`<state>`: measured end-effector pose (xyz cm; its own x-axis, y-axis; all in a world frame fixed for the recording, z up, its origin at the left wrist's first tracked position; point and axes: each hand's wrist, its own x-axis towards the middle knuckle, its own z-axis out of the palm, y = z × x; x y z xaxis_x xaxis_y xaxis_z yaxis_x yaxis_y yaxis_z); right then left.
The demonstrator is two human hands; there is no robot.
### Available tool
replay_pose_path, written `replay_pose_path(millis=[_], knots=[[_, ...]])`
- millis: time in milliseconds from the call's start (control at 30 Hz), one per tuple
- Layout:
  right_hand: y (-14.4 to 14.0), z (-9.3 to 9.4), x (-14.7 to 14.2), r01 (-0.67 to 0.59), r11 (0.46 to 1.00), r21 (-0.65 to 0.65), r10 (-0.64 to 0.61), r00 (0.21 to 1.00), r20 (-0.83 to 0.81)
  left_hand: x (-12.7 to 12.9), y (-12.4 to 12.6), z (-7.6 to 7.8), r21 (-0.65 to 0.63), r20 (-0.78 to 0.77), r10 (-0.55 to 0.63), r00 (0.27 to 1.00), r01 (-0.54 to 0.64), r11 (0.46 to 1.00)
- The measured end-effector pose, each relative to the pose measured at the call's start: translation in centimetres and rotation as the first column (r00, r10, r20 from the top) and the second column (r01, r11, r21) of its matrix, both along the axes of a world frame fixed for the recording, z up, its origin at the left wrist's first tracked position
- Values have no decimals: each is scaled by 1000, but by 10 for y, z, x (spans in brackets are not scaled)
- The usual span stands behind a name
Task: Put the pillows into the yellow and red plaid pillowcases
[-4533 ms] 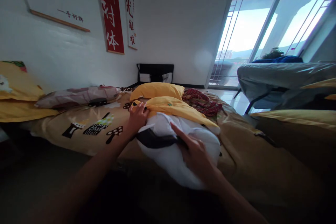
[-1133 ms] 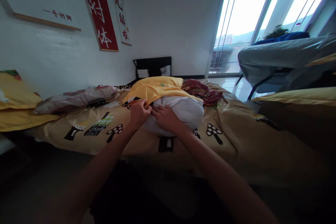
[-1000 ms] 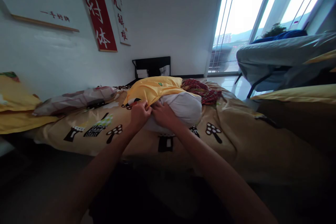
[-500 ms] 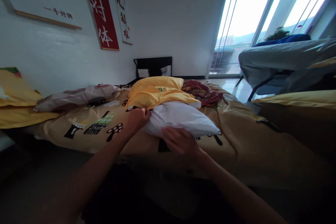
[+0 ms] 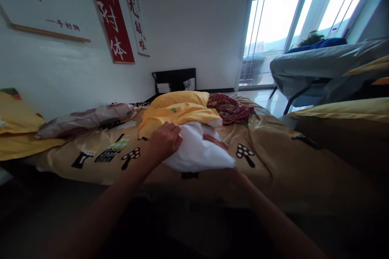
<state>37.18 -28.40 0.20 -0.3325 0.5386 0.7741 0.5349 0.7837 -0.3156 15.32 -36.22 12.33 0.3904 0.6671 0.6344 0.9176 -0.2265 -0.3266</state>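
A white pillow (image 5: 197,151) lies on the bed at the centre, its far end against a yellow pillowcase (image 5: 164,115) with a small green mark. My left hand (image 5: 166,139) is closed, its fingers curled over the pillow's left side beside the pillowcase edge. Part of my right hand (image 5: 216,141) shows at the pillow's far right edge, with its fingers bent onto the white fabric. The pillow's near corner covers the rest of that hand, and my wrist comes out below it. How far the pillow reaches into the pillowcase is hidden.
Beneath lies a tan bedsheet (image 5: 258,162) with mushroom prints. A red plaid cloth (image 5: 231,108) sits right of the pillowcase, a pinkish-grey patterned pillow (image 5: 88,119) to the left. A covered table (image 5: 322,62) stands by the glass door (image 5: 273,28).
My right hand has gone from the pillow's near side round to its far right edge. The white pillow's near corner has swung left and towards me. My left hand has shifted onto the pillow.
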Motion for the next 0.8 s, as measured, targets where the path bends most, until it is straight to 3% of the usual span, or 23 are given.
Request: replay_pose_path(millis=[100, 167, 267, 367, 533, 667, 800], knots=[[-14, 0, -26, -275, 961, 11, 274, 961, 49, 1, 9, 4, -56, -89, -214, 973, 210, 976], [-23, 6, -34, -401, 916, 11, 398, 912, 98, -2, 17, 4, -122, -114, -252, 961, 239, 963], [-34, 18, -37, -467, 884, -24, 464, 869, 175, -10, 26, 2, -178, -103, -152, 983, 132, 975], [-42, 29, -35, -494, 865, -92, 502, 842, 199, -19, 31, 0, -180, -47, 44, 998, -52, 982], [-50, 37, -41, -551, 823, -138, 568, 799, 199, -23, 37, -3, -129, 65, 321, 945, -311, 942], [-56, 43, -53, -587, 795, -151, 606, 771, 196, -16, 38, -2, -96, 65, 384, 921, -377, 921], [-64, 42, -62, -633, 761, -143, 648, 737, 189, -15, 36, -1, -57, 9, 305, 952, -304, 951]])
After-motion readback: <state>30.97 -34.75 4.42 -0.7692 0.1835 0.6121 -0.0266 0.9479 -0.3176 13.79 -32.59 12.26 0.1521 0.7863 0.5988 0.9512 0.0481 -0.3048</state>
